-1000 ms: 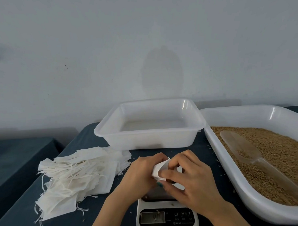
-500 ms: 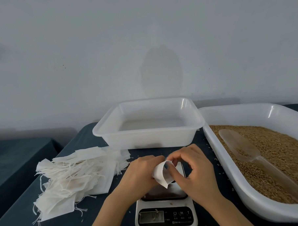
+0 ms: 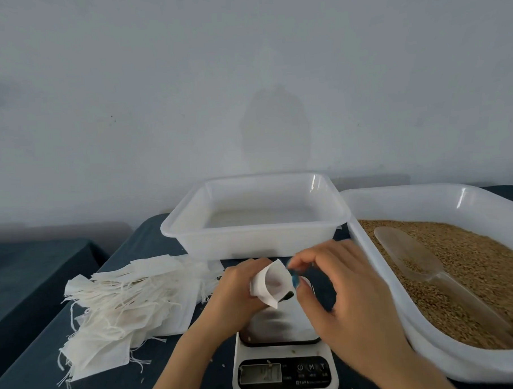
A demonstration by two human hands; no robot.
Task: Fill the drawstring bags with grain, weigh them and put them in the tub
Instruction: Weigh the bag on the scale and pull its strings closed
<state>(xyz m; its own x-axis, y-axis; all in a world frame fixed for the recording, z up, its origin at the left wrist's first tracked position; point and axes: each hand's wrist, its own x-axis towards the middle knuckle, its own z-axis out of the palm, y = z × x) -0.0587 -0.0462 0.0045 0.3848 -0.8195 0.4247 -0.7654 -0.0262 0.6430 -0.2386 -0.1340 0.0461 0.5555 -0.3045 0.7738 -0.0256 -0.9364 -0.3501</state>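
The left hand (image 3: 239, 295) held one bag (image 3: 269, 285) above the scale (image 3: 283, 366), which sat at the near edge of the table (image 3: 125, 385). Its fingers were curled round the bag's left side, so the mouth faced up and to the right, toward the grain (image 3: 472, 261). That tilt looked meant to present the opening to the other hand. The bag hung limp, apparently with nothing in it yet, clear of the scale's plate.

The right hand (image 3: 342, 305) was just beside the bag's right rim, with thumb and forefinger curled close to the cloth. The hand was blurred, and I could not tell whether they pinched the rim or only hovered at it.

Working over the scale kept the bag between supply and destination. The tray (image 3: 366, 248) of grain ran along the right edge, with the scoop (image 3: 411, 258) lying in it within the right hand's reach. The tub (image 3: 251, 235) stood at the far edge, just behind the hands, with no bag visible in it. The pile (image 3: 130, 299) of spare bags lay toward the left edge. I judged the step to be opening the mouth before scooping.
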